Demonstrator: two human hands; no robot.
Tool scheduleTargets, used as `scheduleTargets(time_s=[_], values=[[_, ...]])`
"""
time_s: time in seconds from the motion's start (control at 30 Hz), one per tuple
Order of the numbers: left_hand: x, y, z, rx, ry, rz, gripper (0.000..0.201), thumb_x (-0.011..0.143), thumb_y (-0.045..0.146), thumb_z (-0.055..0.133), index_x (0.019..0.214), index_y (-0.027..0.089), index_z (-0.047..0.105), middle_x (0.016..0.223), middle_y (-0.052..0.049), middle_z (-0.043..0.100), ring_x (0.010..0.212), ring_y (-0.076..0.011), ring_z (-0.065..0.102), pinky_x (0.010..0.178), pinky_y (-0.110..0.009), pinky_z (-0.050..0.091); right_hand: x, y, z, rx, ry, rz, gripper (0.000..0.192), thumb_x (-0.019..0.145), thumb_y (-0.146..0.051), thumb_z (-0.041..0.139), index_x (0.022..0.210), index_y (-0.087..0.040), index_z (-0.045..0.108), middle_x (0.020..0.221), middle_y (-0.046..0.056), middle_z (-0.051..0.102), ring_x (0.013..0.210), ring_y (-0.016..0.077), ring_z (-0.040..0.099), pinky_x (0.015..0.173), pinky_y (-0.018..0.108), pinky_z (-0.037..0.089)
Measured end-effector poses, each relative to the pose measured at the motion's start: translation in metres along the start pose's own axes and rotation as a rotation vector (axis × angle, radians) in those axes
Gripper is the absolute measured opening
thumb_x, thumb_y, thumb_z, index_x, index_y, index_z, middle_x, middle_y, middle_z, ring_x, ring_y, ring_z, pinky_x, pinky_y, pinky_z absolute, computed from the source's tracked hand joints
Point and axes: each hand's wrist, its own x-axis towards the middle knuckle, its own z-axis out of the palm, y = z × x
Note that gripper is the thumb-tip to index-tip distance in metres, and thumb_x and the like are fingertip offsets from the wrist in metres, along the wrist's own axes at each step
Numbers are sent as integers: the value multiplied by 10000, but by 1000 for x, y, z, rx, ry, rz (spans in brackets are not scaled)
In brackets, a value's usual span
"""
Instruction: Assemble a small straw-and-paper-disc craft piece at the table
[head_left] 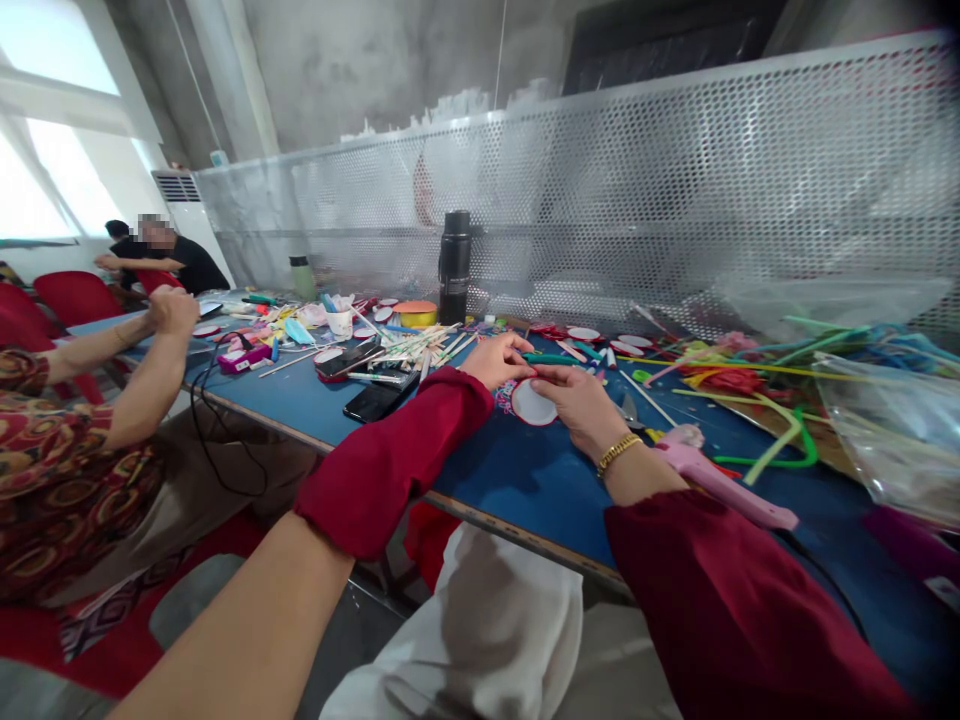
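Observation:
A round white disc with a red rim [535, 403] is held over the near part of the blue table. My right hand [581, 400] has its thumb and fingers closed on the disc's upper right edge. Just left of it, my left hand [496, 362] is pinched close to the upper edge; what lies between its fingertips is too small to make out. Small pink and blue loops [505, 397] show beside the disc. Behind the fingertips lies a green tool or pen [547, 358].
A pink glue gun [724, 485] with a cord lies right of my right hand. Fuzzy stems [780, 440] and plastic bags [900, 430] crowd the right. Paper sticks [420, 345], a phone [373, 400] and a black bottle [454, 270] stand left and behind. A co-worker's hands [174, 308] are far left.

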Motion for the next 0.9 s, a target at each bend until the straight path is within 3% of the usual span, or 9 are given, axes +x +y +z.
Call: scheduleTargets(time_s=[0.13,0.33,0.53,0.77,0.9], values=[[-3,5,0,94,9,43,316,736,134,816,985,133,621,750,-18,720,690,-122,660,704,-253,471,0,1,1,0,22,11,254,614,-218,791,862,-186,747,839,37,773,671,153,653,662,302,515],[-2,8,-1,34,-19,65,239,729,83,802,894,115,632,756,-27,698,716,-127,675,723,-270,514,0,-1,1,-24,102,14,187,562,-224,791,700,-193,669,700,12,694,607,135,586,605,288,465],[-4,13,-1,108,31,64,213,735,97,805,881,112,651,769,-35,702,738,-132,676,761,-287,532,-2,-3,3,-1,77,29,234,539,-272,794,717,-199,661,665,-3,655,576,126,540,548,272,405],[-3,14,-2,119,-68,18,70,760,110,770,828,111,752,815,-66,746,764,-148,665,827,-313,520,-3,-5,5,22,87,39,211,552,-266,750,717,-208,633,658,-15,641,584,135,560,548,275,418],[-4,18,2,64,-10,-20,32,779,98,737,760,116,718,778,-29,703,725,-113,602,794,-273,480,0,-3,5,16,113,11,207,583,-292,722,742,-215,613,650,-19,623,583,140,557,537,271,420]])
